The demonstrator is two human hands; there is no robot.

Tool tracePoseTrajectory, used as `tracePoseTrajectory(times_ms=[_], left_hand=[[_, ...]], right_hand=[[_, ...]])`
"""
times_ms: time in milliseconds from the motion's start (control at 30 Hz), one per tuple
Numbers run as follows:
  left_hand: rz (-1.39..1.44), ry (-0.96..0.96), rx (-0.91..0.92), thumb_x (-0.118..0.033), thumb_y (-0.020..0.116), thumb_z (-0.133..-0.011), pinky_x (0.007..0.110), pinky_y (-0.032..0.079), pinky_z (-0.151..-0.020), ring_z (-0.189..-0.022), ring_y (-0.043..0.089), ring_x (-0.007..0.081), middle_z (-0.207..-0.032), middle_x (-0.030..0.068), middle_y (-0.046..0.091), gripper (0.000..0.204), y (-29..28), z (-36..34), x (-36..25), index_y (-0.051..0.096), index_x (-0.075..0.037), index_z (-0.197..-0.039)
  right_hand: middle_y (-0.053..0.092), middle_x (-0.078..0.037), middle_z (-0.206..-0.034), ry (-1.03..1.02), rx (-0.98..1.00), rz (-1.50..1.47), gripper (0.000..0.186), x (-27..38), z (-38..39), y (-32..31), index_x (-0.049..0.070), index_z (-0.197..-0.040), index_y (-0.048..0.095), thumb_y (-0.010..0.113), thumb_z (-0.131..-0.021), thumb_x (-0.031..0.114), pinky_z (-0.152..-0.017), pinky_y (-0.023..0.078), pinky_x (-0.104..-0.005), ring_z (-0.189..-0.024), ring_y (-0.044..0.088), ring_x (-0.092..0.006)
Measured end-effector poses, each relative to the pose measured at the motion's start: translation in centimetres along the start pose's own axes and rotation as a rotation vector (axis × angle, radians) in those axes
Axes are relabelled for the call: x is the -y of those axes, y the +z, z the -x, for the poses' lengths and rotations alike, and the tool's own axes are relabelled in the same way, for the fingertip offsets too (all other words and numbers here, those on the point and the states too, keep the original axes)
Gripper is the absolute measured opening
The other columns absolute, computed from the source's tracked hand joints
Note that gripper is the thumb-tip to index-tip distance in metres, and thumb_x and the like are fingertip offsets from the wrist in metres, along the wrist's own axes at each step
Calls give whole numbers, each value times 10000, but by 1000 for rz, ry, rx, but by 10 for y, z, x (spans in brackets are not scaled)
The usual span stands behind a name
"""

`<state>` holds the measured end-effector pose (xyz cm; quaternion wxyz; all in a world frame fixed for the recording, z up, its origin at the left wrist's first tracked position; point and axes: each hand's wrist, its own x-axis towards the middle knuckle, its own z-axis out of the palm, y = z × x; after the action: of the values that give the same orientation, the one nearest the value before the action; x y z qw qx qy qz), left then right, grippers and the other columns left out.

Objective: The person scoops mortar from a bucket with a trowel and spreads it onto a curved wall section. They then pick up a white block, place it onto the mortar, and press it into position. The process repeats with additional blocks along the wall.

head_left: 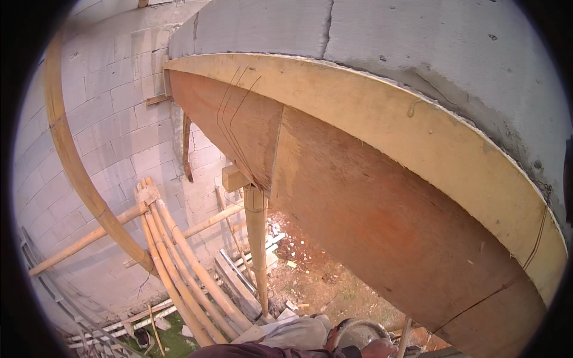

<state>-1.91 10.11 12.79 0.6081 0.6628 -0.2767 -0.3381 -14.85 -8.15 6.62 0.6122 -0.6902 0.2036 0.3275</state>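
At the bottom edge, a round grey bucket point(362, 332) shows its rim and part of its inside. My right hand point(379, 348) is closed on the bucket's right rim, its lower part cut off by the frame. Against the left rim is a narrow skin-coloured strip, apparently my left hand point(330, 340); its fingers are too hidden to read. A dark maroon sleeve point(262, 351) crosses the lower edge. Beside the bucket lies pale grey cloth point(301, 333), partly covered by the sleeve.
A curved plywood form point(382, 197) with a yellowish edge strip point(358, 101) hangs under a grey concrete face point(418, 42). A bamboo post point(256, 244) stands under it. Several bamboo poles point(179, 262) slope along the left, before a block wall point(107, 119). Rubble point(292, 244) lies below.
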Motion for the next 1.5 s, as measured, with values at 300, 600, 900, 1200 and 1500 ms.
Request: tracePoseTrajectory(times_ms=[300, 600, 900, 1200, 1500], left_hand=[[22, -320, -529, -330, 587, -819, 491, 525, -839, -879, 664, 454, -870, 311, 663, 419, -54, 51, -40, 693, 71, -873], [49, -481, -788, -345, 606, -795, 495, 519, -793, -858, 660, 421, -865, 256, 671, 362, -104, 111, -122, 712, -1, -840], [98, -537, -647, -346, 588, -821, 515, 517, -778, -843, 663, 444, -840, 263, 673, 356, -162, 183, -205, 727, -24, -881], [53, -420, -643, -353, 589, -828, 497, 505, -724, -794, 651, 422, -813, 232, 667, 355, -189, 211, -210, 705, -19, -792], [-73, -384, -475, -369, 603, -813, 505, 500, -704, -780, 652, 432, -770, 261, 646, 401, -252, 255, -201, 702, 17, -769]], right_hand=[[614, -78, -675, -169, 441, 1175, 159, 66, -54, 14, 81, -837, 615, 621, -864, 238, -434, 423, -367, -521, 581, -201], [576, -62, -627, -97, 292, 944, 110, 116, -5, 76, 129, -827, 590, 640, -794, 221, -478, 439, -371, -512, 570, -234], [543, -40, -579, 520, 36, 440, 166, 265, 52, 185, 94, -847, 581, 557, -928, 236, -387, 398, -340, -433, 534, -177], [626, -31, -656, 472, 142, 555, 118, 284, 48, 211, 112, -905, 644, 565, -911, 200, -489, 465, -351, -540, 603, -184], [676, -57, -745, 442, 110, 516, 162, 320, 28, 274, 102, -953, 680, 577, -894, 213, -588, 506, -367, -655, 646, -214]])
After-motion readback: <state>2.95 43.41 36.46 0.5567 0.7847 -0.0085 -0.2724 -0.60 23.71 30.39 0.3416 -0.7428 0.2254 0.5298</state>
